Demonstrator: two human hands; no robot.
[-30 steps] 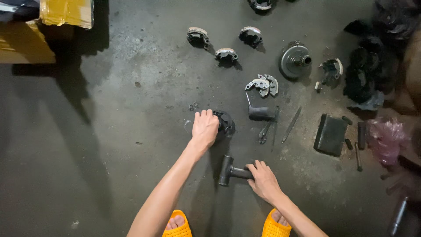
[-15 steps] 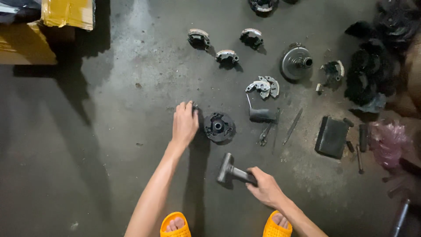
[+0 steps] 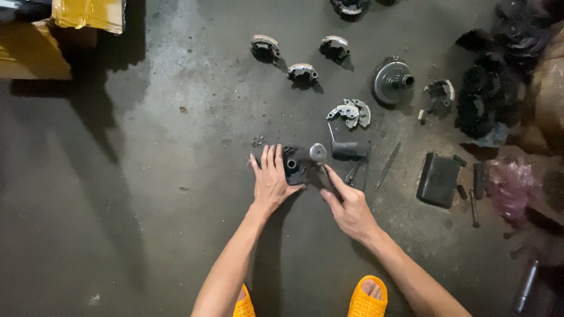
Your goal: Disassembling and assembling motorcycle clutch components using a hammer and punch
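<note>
While gripped, hammer (image 3: 320,167) head seemingly up-frame

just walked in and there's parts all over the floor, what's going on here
A person crouches over a concrete floor in orange sandals. The left hand lies flat against a dark round metal part. The right hand grips a small hammer, its head right over that part. Curved shoe-like pieces, a bell-shaped drum and hand tools lie spread beyond.
</note>
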